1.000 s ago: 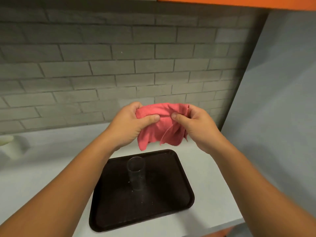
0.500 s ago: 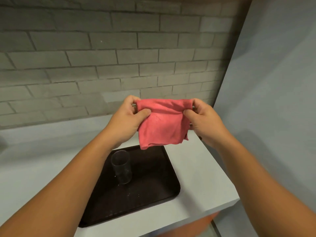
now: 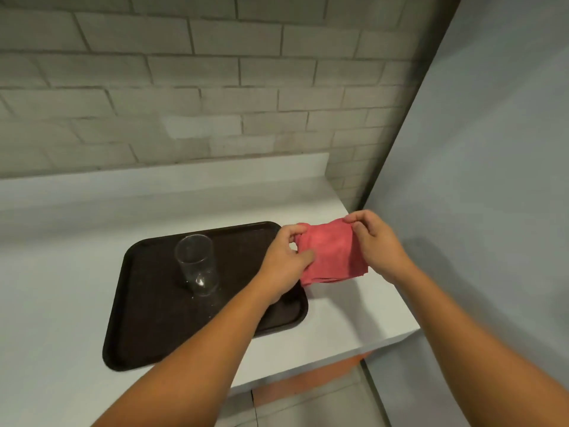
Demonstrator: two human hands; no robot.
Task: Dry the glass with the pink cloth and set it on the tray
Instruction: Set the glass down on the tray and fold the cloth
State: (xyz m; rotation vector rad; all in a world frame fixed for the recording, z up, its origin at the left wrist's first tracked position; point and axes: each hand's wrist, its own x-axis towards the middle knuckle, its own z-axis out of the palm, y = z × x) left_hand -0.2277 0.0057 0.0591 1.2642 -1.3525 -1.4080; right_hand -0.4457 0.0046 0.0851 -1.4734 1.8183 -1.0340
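Observation:
A clear glass (image 3: 197,264) stands upright on the dark brown tray (image 3: 147,322), near its middle, with a few water drops around its base. The pink cloth (image 3: 332,254), folded, hangs just right of the tray over the white counter. My left hand (image 3: 284,260) pinches the cloth's left edge and my right hand (image 3: 374,241) pinches its upper right edge. Both hands are to the right of the glass and apart from it. My left forearm crosses over the tray's near right corner.
The white counter (image 3: 61,272) ends at a front edge and a right corner close to the cloth. A grey brick wall (image 3: 184,87) runs behind it and a plain grey wall (image 3: 477,180) stands to the right. An orange cabinet front (image 3: 308,377) shows below the counter.
Both hands have carried the cloth down and to the right, from above the tray to just beside its right edge. The cloth looks more folded. The glass stays on the tray.

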